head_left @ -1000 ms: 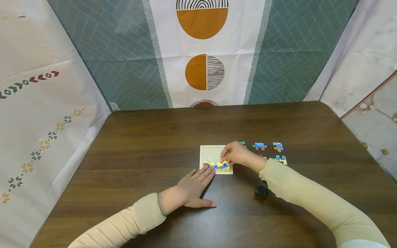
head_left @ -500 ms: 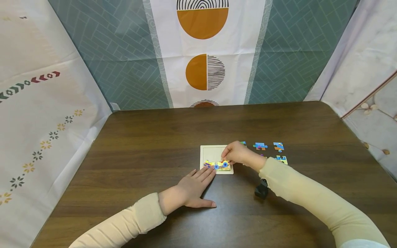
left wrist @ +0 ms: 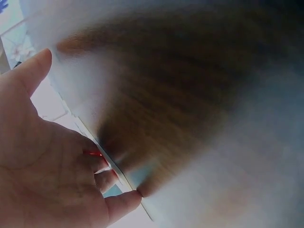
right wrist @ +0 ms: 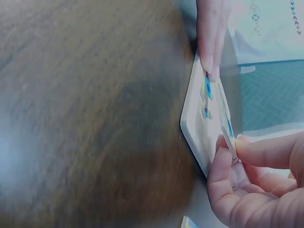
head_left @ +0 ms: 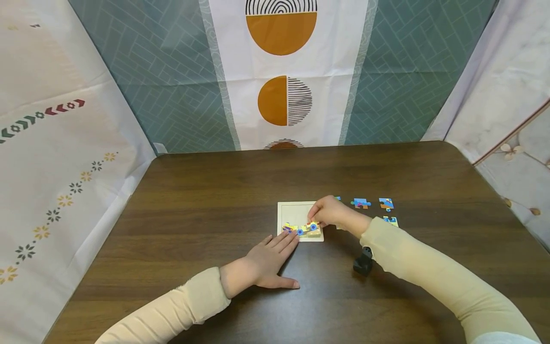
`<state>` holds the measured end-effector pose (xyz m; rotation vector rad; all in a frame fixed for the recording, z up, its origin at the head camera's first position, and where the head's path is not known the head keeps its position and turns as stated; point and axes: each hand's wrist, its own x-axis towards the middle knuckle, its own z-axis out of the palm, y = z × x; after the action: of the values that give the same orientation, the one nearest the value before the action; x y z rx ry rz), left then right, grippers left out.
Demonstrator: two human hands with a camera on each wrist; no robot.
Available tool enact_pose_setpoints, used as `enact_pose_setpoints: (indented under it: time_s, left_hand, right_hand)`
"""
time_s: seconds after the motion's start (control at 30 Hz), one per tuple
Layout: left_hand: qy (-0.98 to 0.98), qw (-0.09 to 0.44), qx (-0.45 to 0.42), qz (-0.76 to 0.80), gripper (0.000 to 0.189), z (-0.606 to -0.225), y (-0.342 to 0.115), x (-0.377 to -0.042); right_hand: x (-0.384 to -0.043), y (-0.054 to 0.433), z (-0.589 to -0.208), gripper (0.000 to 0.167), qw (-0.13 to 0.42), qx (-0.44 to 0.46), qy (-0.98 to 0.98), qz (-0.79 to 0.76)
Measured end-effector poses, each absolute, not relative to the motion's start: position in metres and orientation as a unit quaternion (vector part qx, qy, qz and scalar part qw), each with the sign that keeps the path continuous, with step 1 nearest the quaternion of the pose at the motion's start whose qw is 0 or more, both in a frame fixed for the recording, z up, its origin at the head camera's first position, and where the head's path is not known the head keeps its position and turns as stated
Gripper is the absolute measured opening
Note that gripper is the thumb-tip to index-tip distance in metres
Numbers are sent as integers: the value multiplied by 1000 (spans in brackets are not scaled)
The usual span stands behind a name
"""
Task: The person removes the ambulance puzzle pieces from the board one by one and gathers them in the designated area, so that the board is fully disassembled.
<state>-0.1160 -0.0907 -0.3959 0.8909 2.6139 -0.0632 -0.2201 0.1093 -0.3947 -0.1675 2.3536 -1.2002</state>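
Observation:
A pale square puzzle tray lies on the table with colourful jigsaw pieces along its near side. My right hand pinches a jigsaw piece by its edge at the tray's right side. In the right wrist view that jigsaw piece is tilted up from the tray, between thumb and fingers. My left hand lies flat with fingers straight and thumb spread. Its fingertips rest at the tray's near edge, on or against the left pieces. The left wrist view shows the left palm and little of the pieces.
Loose jigsaw pieces lie right of the tray, among them a blue one, a corner one and a yellow-and-blue one. The right forearm partly covers others. A black device sits at the right wrist. Fabric hangs behind the brown table.
The piece in my right hand has tipped up slightly at the tray's right side, and that hand has shifted a little to the right. My left hand has stayed in place.

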Motion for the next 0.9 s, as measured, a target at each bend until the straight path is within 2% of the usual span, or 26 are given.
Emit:
enact_pose_setpoints:
  time_s: [0.4,0.9]
  left_hand:
    - [929,192,316,-10,95,-396,-93,-116]
    - [928,172,331,-23,93,-398,-92,-117]
  right_hand:
    - [-218,134,-382,12,240,-65,845,-473]
    - [-202,197,-356,19,228,-82,845,-477]
